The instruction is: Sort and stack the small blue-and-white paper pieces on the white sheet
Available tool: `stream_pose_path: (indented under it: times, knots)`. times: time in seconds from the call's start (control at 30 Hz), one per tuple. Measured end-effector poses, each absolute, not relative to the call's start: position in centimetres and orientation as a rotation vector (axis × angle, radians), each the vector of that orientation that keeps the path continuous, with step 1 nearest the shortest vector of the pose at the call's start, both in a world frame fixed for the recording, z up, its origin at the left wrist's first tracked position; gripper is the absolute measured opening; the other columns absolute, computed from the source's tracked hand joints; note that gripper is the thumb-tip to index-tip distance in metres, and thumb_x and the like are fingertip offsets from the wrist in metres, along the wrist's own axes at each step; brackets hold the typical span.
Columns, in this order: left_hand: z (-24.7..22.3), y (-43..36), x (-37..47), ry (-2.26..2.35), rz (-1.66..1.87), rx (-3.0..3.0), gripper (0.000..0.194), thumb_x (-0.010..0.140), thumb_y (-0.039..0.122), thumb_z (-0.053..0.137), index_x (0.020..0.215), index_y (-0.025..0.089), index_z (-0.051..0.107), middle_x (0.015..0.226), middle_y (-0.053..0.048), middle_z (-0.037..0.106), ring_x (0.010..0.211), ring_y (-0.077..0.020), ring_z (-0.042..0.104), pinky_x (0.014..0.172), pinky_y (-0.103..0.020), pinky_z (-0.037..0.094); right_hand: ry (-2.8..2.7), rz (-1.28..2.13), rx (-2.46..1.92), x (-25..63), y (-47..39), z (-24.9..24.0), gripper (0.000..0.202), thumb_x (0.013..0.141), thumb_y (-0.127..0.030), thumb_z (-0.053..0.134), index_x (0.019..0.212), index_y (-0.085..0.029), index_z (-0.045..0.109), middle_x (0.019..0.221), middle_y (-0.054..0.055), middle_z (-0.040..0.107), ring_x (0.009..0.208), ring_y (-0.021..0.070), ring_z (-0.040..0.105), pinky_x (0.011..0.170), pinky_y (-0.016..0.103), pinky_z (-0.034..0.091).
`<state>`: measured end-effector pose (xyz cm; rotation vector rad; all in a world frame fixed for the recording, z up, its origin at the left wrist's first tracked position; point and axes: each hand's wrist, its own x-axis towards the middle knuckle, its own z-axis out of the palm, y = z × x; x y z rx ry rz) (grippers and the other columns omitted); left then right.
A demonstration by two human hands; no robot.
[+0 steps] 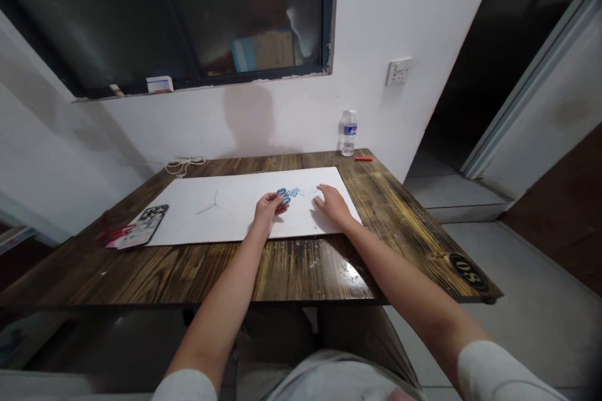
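My left hand (267,208) pinches a small blue-and-white patterned piece (283,195) between thumb and fingers, just above the white board (183,200). Its exact kind is too small to make out. Against its right side shows a cluster of small blue-outlined shapes (293,192); whether they are joined to it I cannot tell. A thin dark line runs from there toward my right hand (333,203). That hand hovers over the board's right part, thumb and forefinger apart, with nothing plainly visible between them.
Thin dark strands (214,204) lie on the board's left part. At its left end are a phone-like patterned object (153,224) and red scissors (115,233). A white cable (185,164), water bottle (348,133) and red pen (364,159) sit along the wooden table's (399,225) back edge.
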<state>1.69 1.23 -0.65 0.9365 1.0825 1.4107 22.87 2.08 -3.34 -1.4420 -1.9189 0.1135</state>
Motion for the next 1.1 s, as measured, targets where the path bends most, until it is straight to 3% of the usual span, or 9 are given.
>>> stream_pose_path:
  times: [0.33,0.53,0.73,0.93,1.1]
  knots:
    - [-0.8,1.7,1.1,1.117,1.487,0.889,0.036,0.064,0.026,0.081,0.084,0.015,0.054,0.068,0.0,0.067,0.054,-0.0103,0.064,0.057,-0.022,0.052,-2.076,0.12,-1.583,23.0,4.7,-2.8,0.042,0.087,-0.025,0.056,0.126,-0.01,0.057,0.13,0.015,0.059,0.12,0.0263,0.052,0.103,0.036,0.037]
    - [-1.1,1.8,0.9,1.145,1.494,0.882,0.033,0.065,0.026,0.079,0.084,0.016,0.054,0.068,0.001,0.067,0.054,-0.0101,0.064,0.057,-0.021,0.051,-2.148,0.058,-1.73,22.8,6.7,-1.8,0.037,0.09,-0.025,0.051,0.124,-0.014,0.06,0.117,0.016,0.066,0.114,0.0283,0.055,0.093,0.035,0.04]
    - [-1.3,1.8,0.8,1.139,1.508,0.873,0.034,0.064,0.024,0.08,0.085,0.015,0.054,0.067,0.0,0.066,0.053,-0.0104,0.064,0.056,-0.021,0.051,-2.164,0.096,-1.752,23.2,7.0,-2.9,0.029,0.089,-0.036,0.056,0.108,-0.019,0.07,0.104,0.013,0.069,0.098,0.0224,0.062,0.081,0.027,0.041]
    - [-1.7,1.9,0.8,1.168,1.489,0.919,0.033,0.066,0.026,0.079,0.085,0.015,0.055,0.066,0.0,0.066,0.054,-0.0109,0.064,0.055,-0.021,0.051,-2.178,0.006,-1.697,23.3,6.3,-3.3,0.03,0.093,-0.026,0.047,0.106,-0.016,0.072,0.098,0.015,0.07,0.096,0.0233,0.061,0.082,0.029,0.041]
    - [-1.5,2.1,0.7,1.187,1.502,0.899,0.033,0.066,0.026,0.079,0.084,0.015,0.054,0.067,0.0,0.066,0.054,-0.0103,0.064,0.055,-0.021,0.051,-2.186,0.06,-1.631,23.7,6.0,-3.3,0.031,0.087,-0.034,0.058,0.113,-0.02,0.069,0.099,0.01,0.071,0.096,0.0228,0.06,0.081,0.028,0.042]
